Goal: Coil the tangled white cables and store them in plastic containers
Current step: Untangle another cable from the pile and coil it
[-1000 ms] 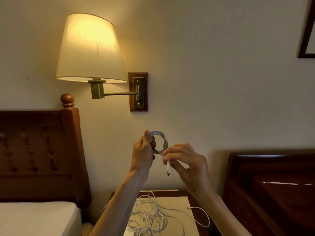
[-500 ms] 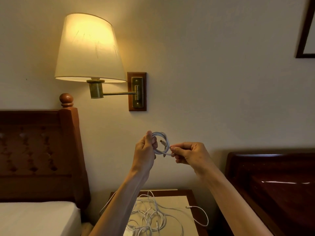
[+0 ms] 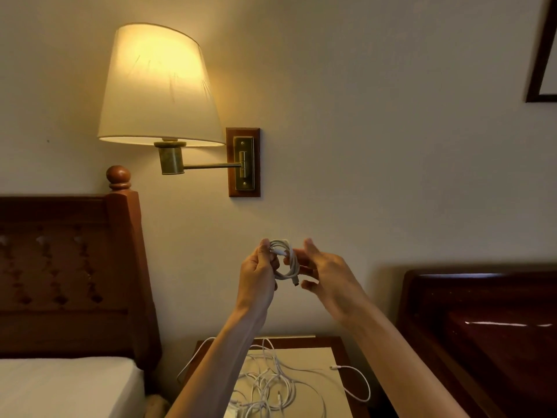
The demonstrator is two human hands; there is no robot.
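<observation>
I hold a small coil of white cable (image 3: 290, 262) up in front of the wall, above the nightstand. My left hand (image 3: 256, 276) pinches the coil's left side between thumb and fingers. My right hand (image 3: 324, 274) is right beside the coil with fingers spread, their tips behind and against its right side. One plug end hangs free at the coil's bottom. A tangle of white cables (image 3: 271, 384) lies on the nightstand (image 3: 327, 356) below my forearms. No plastic container is in view.
A lit wall lamp (image 3: 159, 86) hangs above left of my hands. A wooden headboard (image 3: 75, 267) and white mattress (image 3: 60, 387) stand at the left. A dark glossy wooden headboard (image 3: 482, 327) stands at the right. A picture frame corner (image 3: 542, 55) shows top right.
My right hand let go of the cable end it was pulling through and opened beside the coil. The plug end now hangs at the coil's bottom. Both hands dropped slightly.
</observation>
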